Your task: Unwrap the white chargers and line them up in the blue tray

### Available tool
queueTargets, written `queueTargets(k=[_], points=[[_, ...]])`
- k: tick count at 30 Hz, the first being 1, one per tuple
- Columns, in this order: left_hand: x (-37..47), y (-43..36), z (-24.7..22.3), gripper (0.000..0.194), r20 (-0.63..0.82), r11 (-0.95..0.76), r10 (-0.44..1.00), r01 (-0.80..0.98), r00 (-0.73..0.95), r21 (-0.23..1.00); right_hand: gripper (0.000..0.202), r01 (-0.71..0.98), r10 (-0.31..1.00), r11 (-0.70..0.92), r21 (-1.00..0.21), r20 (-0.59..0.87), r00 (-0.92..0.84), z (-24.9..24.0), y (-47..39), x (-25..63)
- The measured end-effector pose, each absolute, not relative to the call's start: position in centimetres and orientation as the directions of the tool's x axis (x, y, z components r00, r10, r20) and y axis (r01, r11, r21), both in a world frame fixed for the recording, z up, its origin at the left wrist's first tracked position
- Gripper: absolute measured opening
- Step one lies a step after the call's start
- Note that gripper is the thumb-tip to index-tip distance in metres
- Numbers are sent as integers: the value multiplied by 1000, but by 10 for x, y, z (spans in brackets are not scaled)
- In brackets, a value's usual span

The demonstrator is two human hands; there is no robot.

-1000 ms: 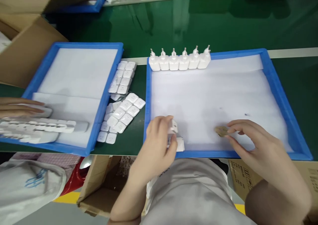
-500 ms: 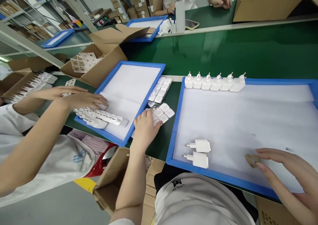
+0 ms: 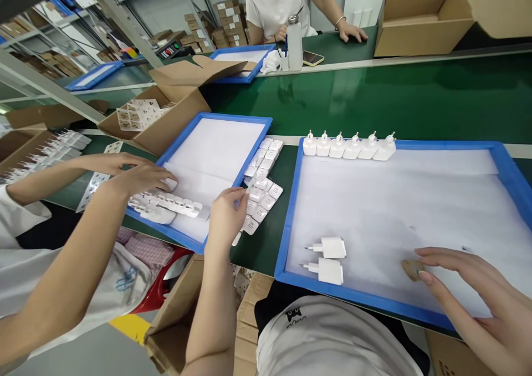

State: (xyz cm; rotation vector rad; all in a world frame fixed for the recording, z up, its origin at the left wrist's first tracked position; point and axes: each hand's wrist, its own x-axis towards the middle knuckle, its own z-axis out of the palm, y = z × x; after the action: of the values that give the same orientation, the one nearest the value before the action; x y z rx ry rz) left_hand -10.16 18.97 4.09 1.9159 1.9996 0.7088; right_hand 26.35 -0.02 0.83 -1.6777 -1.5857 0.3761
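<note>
My left hand (image 3: 226, 215) is closed in a pinch beside rows of white charger blocks (image 3: 260, 207) lying between the two trays. A thin pale edge shows at its fingertips, too faint to name. Over the right tray (image 3: 374, 210), my right hand (image 3: 469, 295) holds a small tan piece (image 3: 411, 269) between thumb and forefinger, low against the white lining. Two white plug chargers (image 3: 332, 247) lie on their sides at the tray's near left. Along its far rim stands a row of several white chargers (image 3: 350, 147), pins up.
To the left, a co-worker's hands (image 3: 143, 176) work at a second blue-rimmed tray (image 3: 233, 118) holding white parts. An open carton (image 3: 166, 110) stands behind it. Across the green bench are a bottle (image 3: 295, 44), a phone (image 3: 312, 58), another carton (image 3: 419, 32) and a seated person.
My left hand has drawn back slightly from the white blocks and closed its fingers, exposing more of them. My right hand keeps the tan piece. The view has shifted slightly.
</note>
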Motion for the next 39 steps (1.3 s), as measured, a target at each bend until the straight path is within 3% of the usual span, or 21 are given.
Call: queueTargets(k=[4, 6, 9, 11, 13, 15, 18, 20, 23, 26, 29, 32, 35, 37, 39], points=[[-81, 160, 61, 24, 241, -19, 947, 712, -211, 702, 14, 704, 958, 131, -698, 271, 91, 16, 4, 261], [-55, 136, 68, 27, 183, -25, 962, 599, -204, 800, 15, 621, 939, 138, -771, 302, 166, 25, 8, 249], [-5, 104, 66, 21, -98, 75, 991, 235, 89, 969, 29, 498, 855, 262, -827, 438, 277, 37, 15, 226], [25, 91, 60, 18, -163, 163, 938, 27, 307, 986, 37, 566, 788, 382, -730, 577, 213, 42, 20, 216], [47, 85, 54, 13, -168, 215, 882, -58, 440, 975, 43, 642, 751, 435, -631, 648, 128, 43, 25, 212], [58, 82, 49, 12, -178, 247, 842, -71, 509, 966, 53, 659, 752, 402, -636, 640, 158, 39, 28, 213], [61, 79, 47, 18, -187, 264, 802, -54, 568, 963, 66, 656, 687, 316, -686, 642, 340, 31, 29, 217], [60, 77, 46, 22, -185, 253, 782, -31, 595, 967, 60, 739, 618, 256, -623, 694, 370, 28, 28, 219], [59, 76, 45, 30, -143, 178, 777, 4, 613, 984, 39, 802, 686, 265, -534, 690, 233, 31, 25, 223], [58, 77, 43, 35, -63, 33, 777, 59, 627, 998, 34, 630, 780, 370, -683, 597, 188, 35, 22, 226], [57, 81, 42, 41, 67, -205, 746, 133, 662, 970, 31, 475, 815, 350, -807, 513, 271, 39, 22, 228], [55, 87, 45, 48, 156, -399, 671, 175, 725, 900, 28, 408, 839, 327, -853, 460, 291, 42, 22, 229], [53, 91, 52, 54, 154, -459, 579, 163, 801, 873, 18, 339, 863, 302, -891, 407, 300, 44, 22, 230], [52, 93, 59, 56, 135, -459, 518, 141, 845, 877, 16, 280, 820, 253, -926, 359, 446, 43, 24, 234], [54, 98, 64, 48, 98, -394, 537, 146, 838, 907, 17, 254, 622, 233, -939, 345, 703, 42, 27, 244]])
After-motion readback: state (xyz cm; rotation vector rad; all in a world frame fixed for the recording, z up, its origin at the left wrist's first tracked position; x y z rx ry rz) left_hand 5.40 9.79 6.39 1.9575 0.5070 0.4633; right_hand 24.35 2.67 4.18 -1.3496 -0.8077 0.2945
